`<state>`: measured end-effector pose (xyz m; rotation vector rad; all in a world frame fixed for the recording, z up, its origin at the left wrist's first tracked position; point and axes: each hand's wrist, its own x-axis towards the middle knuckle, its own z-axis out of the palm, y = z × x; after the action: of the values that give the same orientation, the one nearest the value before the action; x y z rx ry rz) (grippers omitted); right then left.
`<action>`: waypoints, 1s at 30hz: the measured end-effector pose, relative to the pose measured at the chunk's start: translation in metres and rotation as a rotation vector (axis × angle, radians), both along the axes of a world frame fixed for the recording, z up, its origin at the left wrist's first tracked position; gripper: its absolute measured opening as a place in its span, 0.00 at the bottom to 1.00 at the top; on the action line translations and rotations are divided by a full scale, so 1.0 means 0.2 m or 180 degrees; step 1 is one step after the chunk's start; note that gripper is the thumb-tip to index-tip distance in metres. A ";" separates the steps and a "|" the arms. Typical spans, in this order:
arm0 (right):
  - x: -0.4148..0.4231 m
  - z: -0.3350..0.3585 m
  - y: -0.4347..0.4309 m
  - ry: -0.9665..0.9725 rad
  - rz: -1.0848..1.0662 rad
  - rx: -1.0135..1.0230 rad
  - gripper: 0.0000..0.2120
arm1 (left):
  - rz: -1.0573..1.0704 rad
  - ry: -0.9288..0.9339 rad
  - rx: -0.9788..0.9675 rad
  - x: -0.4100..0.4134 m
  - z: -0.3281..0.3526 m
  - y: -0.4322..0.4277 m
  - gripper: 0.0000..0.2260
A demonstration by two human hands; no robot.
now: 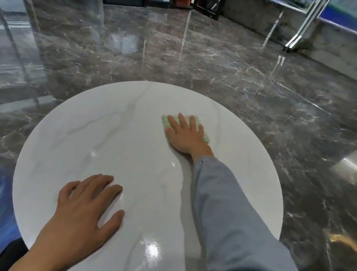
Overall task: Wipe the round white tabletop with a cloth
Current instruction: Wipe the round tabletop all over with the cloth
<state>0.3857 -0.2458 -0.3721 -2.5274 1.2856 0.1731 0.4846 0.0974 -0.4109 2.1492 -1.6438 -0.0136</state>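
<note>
Right hand (184, 134), fingers flat, presses the pale green cloth (205, 137) near the far right edge of the white surface (106, 137) to wipe; left hand (87, 210), flat at the near edge, likely braces.

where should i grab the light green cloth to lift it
Probably pinch the far-left corner of the pale green cloth, coming from the left: it lies flat on the round white tabletop, and the flat right hand covers its middle.
</note>
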 end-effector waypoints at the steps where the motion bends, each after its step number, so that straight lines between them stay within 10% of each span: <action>1: 0.11 -0.01 0.10 -0.0014 0.0241 0.0020 0.28 | -0.0005 -0.0017 -0.0017 0.00 0.00 0.00 0.21; 10: 0.06 -0.08 0.61 -0.0205 0.1200 -0.0022 0.28 | 0.0060 -0.0049 -0.0065 -0.01 0.01 -0.01 0.22; 30: -1.02 -0.03 -0.11 0.0115 -0.1643 -0.0102 0.29 | -0.0060 0.0145 -0.0010 0.02 -0.01 0.03 0.23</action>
<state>0.1820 -0.2679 -0.3776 -2.1323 1.9103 0.0830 0.4888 0.1031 -0.4130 2.1153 -1.6372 -0.0652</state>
